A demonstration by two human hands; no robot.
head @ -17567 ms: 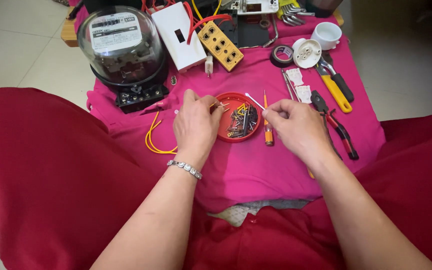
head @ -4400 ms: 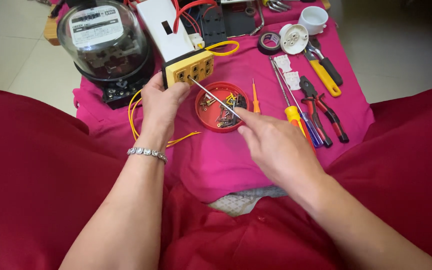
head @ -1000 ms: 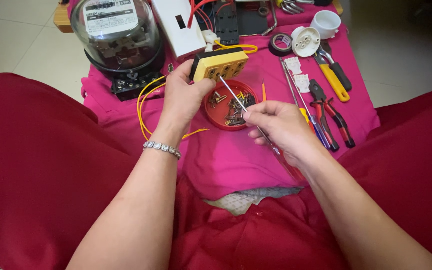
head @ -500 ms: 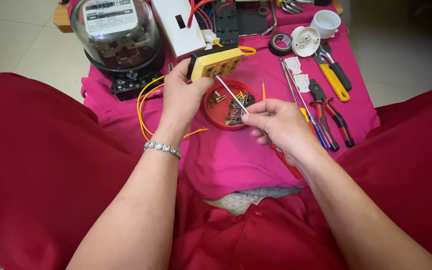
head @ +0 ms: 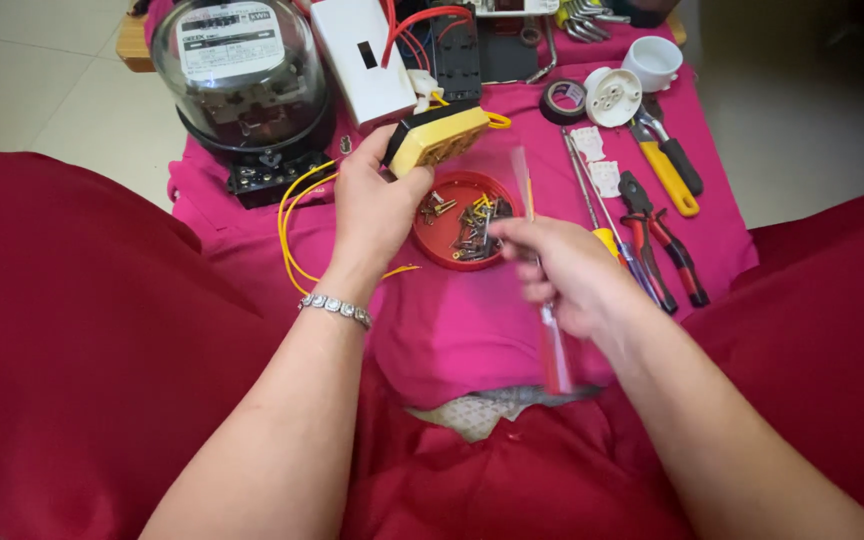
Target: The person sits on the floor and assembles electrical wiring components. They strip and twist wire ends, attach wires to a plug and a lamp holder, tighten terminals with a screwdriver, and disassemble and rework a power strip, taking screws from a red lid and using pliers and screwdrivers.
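On the far left sat the glass-domed electricity meter (head: 240,75) on the pink cloth (head: 472,330), with loops of yellow wire (head: 290,225) trailing from under it toward the person's lap. The left hand (head: 377,205) was clenched around the yellow socket block (head: 439,137), held up just above the red dish of screws (head: 464,220); it had hardly shifted from half a second earlier. The change was on the other side: the right hand (head: 562,270), which a moment ago had the screwdriver (head: 550,330) tip up at the block, had drawn back toward the lap and turned the tool, its red handle now blurred and pointing downward. The fingers were closed on the shaft. I judged that the driving on that screw had paused. Further right lay the pliers (head: 664,240) and a yellow-handled tool (head: 667,172), untouched.
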